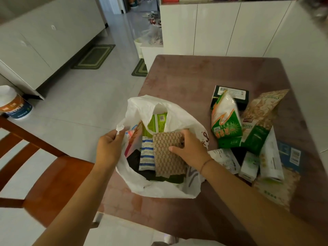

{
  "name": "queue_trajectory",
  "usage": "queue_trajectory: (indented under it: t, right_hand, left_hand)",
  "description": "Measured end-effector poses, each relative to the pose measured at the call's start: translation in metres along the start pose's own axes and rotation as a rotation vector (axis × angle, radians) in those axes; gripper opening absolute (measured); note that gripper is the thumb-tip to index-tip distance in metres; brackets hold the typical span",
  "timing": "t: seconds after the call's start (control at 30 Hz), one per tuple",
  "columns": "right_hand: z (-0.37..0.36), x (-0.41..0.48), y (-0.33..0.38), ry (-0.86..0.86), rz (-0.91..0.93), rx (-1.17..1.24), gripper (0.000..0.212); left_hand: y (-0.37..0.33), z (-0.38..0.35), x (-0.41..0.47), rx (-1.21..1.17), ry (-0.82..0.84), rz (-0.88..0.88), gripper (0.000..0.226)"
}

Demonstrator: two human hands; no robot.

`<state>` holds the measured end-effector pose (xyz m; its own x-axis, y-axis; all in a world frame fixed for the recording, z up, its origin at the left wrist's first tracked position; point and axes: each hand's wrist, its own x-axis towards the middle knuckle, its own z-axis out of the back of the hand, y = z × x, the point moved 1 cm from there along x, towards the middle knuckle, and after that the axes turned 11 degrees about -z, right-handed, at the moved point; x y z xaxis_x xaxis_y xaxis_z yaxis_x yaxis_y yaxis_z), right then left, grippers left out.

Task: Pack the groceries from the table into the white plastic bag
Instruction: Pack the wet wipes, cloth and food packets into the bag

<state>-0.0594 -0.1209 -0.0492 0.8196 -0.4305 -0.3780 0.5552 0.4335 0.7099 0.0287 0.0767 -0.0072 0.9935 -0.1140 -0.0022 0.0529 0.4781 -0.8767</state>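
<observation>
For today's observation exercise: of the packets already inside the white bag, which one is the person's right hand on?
The tan dotted packet: the right hand grips its top edge. The blue-striped packet and green packet lie untouched.

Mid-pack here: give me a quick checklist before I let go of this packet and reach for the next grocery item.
1. White plastic bag mouth held open by left hand: ok.
2. Tan patterned packet inside the bag, right hand on it: ok.
3. Packet settled flat: cannot tell.
4. Room left in the bag: cannot tell, already crowded.
5. Bag resting on the table, not overhanging: ok.
6. Next item, green-and-white pouch, within reach: ok.
</observation>
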Motion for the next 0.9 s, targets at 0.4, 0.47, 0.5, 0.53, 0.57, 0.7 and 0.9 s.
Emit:
queue_trajectory:
  t: [0.4, 0.47, 0.5, 0.53, 0.57, 0.7, 0.9]
  right_hand:
    - [0.064, -0.008, -0.094, -0.673, -0.26, 0.528, 0.012]
    - [0.047, -0.008, -0.136, -0.534, -0.558, 0.615, 0.015]
    - [0.034, -0.009, -0.15, -0.467, -0.632, 0.595, 0.018]
    - [0.022, -0.01, -0.159, -0.433, -0.664, 0.567, 0.024]
    - [0.013, -0.012, -0.16, -0.425, -0.65, 0.533, 0.033]
    - [0.005, 0.0, -0.146, -0.46, -0.287, -0.007, 0.06]
    - [0.036, 0.035, -0.16, 0.182, -0.007, -0.532, 0.118]
  left_hand:
    - [0.0, -0.006, 0.005, 0.034, -0.032, -0.004, 0.03]
    - [-0.002, -0.008, 0.004, 0.042, -0.032, -0.012, 0.034]
    - [-0.003, -0.009, 0.004, 0.046, -0.033, -0.016, 0.036]
    - [-0.003, -0.01, 0.004, 0.05, -0.031, -0.02, 0.038]
    - [-0.003, -0.011, 0.004, 0.057, -0.028, -0.025, 0.039]
    - [-0.003, -0.011, 0.004, 0.086, -0.018, -0.036, 0.038]
    - [-0.007, -0.011, 0.001, 0.165, -0.015, -0.047, 0.025]
